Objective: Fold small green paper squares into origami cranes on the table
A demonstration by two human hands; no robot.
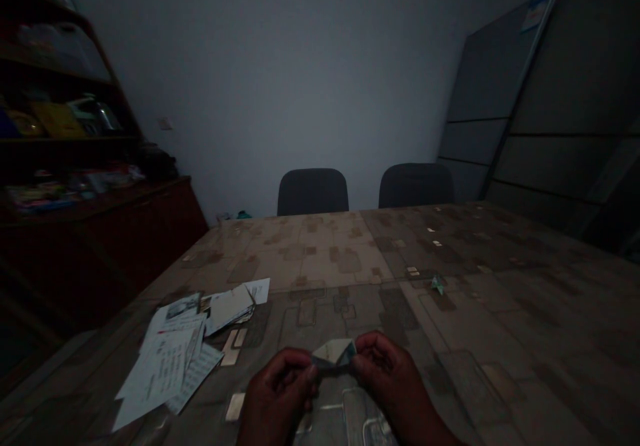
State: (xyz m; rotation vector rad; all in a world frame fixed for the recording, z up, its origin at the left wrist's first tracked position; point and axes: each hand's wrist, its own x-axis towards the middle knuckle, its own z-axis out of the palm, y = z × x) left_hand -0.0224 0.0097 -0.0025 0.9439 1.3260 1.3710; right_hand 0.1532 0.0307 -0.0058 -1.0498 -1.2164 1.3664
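Note:
Between my two hands, low in the middle of the head view, a small folded paper point(334, 353) is held just above the table. It is pale with a darker bluish-green part, and creased into a peaked shape. My left hand point(283, 393) pinches its left end between thumb and fingers. At its right end my right hand point(387, 376) pinches the paper the same way. Further off to the right, a small green folded paper piece point(437, 285) rests on the patterned tablecloth point(320, 313), touched by neither hand.
Loose printed sheets point(163, 366) and a stack of cards or papers point(230, 309) lie at the left of the table. Two dark chairs point(313, 191) point(416, 185) stand at the far edge. Shelves with various items point(65, 136) are on the left, grey panels point(477, 93) on the right.

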